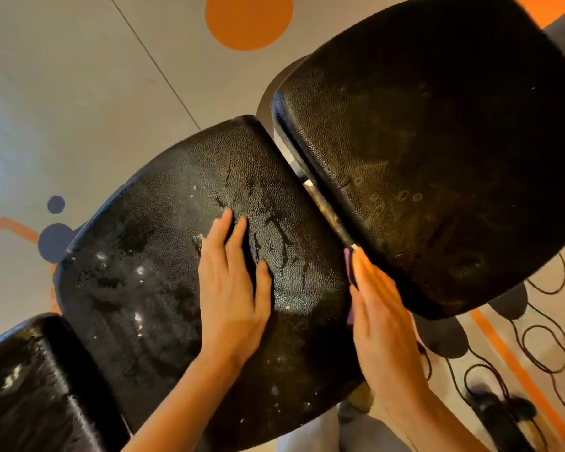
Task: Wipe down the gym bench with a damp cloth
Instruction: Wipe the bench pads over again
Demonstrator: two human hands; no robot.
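Note:
The gym bench has black textured pads. Its middle seat pad point(137, 256) shows wet streaks and white specks. My left hand point(232, 288) lies flat on this pad with the fingers spread, holding nothing. My right hand point(382, 318) is at the pad's right edge, in the gap beside the large back pad point(437, 158). It presses a purple cloth point(347, 262) against the seat pad's side. Only thin slivers of the cloth show past the hand.
A third black pad point(30, 386) sits at the lower left. Black cables point(542, 337) loop over the floor to the right, near a dark blurred object point(496, 409). The grey floor has orange point(248, 17) and dark blue markings. A metal frame shows in the gap point(307, 181).

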